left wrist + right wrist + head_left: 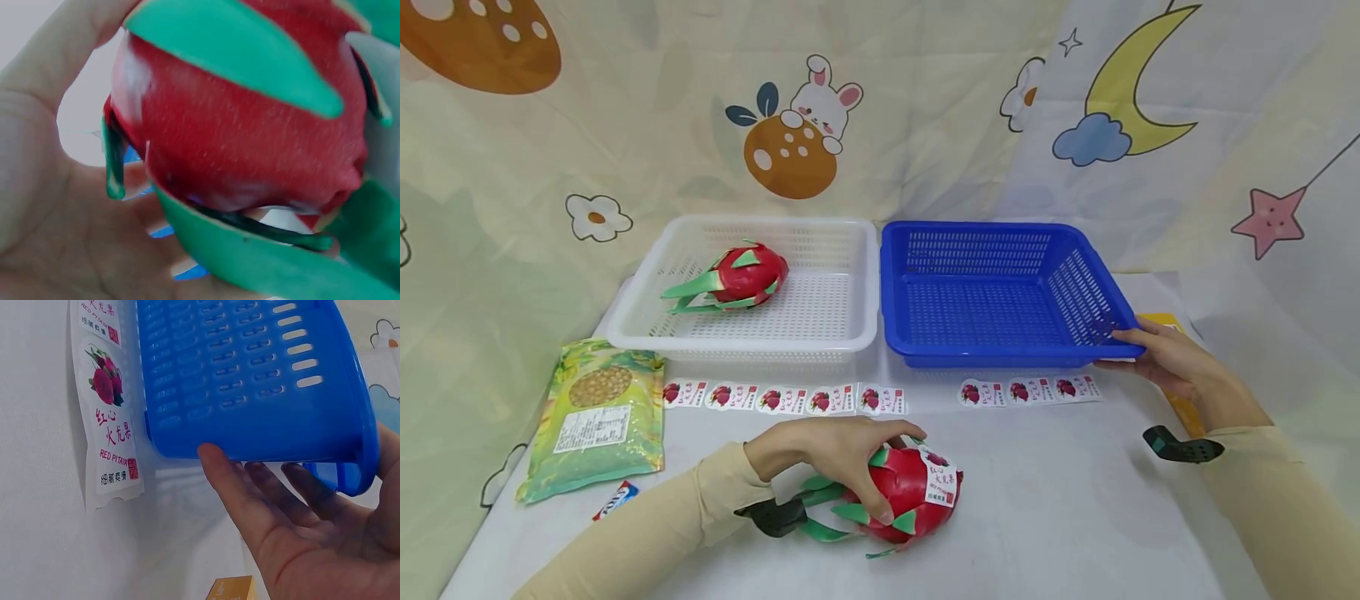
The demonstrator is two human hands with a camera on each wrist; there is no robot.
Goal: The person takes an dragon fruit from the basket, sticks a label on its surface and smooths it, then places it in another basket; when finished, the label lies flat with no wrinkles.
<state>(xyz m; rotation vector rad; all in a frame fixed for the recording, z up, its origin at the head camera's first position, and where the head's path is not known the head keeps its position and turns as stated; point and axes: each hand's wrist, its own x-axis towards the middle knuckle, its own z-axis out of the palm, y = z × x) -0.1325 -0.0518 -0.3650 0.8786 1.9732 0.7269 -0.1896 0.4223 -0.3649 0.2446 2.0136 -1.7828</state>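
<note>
My left hand (842, 458) grips a red dragon fruit (910, 492) with green leaf scales, lying on the table near the front. Its leafy end points left, and a white printed sticker (940, 479) is stuck on its right part. In the left wrist view the thumb and fingers curl round the fruit (250, 144). At the right, my right hand (1180, 362) holds the near right corner of the blue basket (985, 352), thumb on the rim and fingers below. In the right wrist view the fingers (250, 515) lie against the basket's corner (250, 425).
A white basket (737, 343) beside the blue one holds another dragon fruit (752, 275). Sticker strips (782, 399) (1030, 391) lie before the baskets. At the left are a green-yellow bag (598, 417) and a small blue-red packet (616, 500). A yellow box (1183, 412) lies partly behind the right hand.
</note>
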